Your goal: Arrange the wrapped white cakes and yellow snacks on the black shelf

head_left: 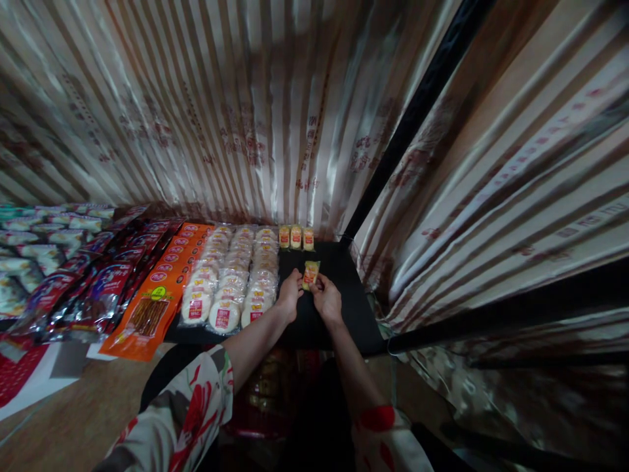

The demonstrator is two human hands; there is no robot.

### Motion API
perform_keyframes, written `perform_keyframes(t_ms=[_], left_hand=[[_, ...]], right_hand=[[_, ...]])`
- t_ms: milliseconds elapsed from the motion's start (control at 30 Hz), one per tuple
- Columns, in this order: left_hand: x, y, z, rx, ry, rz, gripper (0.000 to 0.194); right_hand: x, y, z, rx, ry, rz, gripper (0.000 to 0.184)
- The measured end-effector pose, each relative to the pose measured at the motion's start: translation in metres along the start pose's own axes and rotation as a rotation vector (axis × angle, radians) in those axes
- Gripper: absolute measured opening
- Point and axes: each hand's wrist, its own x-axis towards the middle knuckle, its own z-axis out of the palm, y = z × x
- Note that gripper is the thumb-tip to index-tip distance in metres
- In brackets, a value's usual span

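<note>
Both my hands reach out over a black shelf (pixel 344 288). Between them is a small yellow snack packet (pixel 310 273). My left hand (pixel 289 293) pinches its left side and my right hand (pixel 325 298) grips its right side, fingers closed. Three similar yellow packets (pixel 295 237) stand in a row at the back of the shelf. Just left of my left hand lie rows of round white cakes in clear wrappers (pixel 236 275).
Orange packets (pixel 162 288) and dark red-blue packets (pixel 93 282) lie in overlapping rows further left, with pale green-white packets (pixel 29 242) at the far left. A striped shiny curtain (pixel 236 111) hangs behind and to the right. A black pole (pixel 407 124) rises at the shelf's right corner.
</note>
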Motion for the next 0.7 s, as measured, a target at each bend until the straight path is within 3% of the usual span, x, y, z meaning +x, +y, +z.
perform_keyframes(t_ms=[700], left_hand=[[0.029, 0.011, 0.013, -0.088, 0.012, 0.014, 0.038]], right_hand=[[0.03, 0.0, 0.001, -0.097, 0.045, -0.033, 0.035]])
